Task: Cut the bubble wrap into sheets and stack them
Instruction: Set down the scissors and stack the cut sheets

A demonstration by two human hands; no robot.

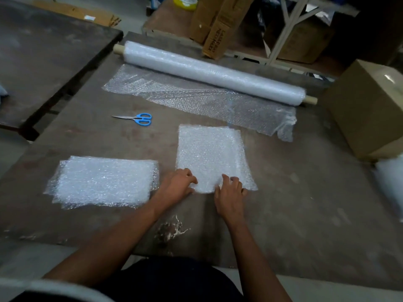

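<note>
Fingers of the left hand (pixel 177 183) and right hand (pixel 230 189) pinch the cut sheet's (pixel 209 153) near edge; lift it flat, squaring corners onto the stack (pixel 104 182) left of it.

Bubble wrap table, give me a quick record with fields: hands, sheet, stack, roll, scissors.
left hand: fingers curled on the sheet's near left corner
right hand: fingers curled on the sheet's near edge
sheet: flat on the table, centre
stack: left of the sheet, apart from it
roll: far side, loose end unrolled toward the person
scissors: closed, untouched, beyond the stack
</note>
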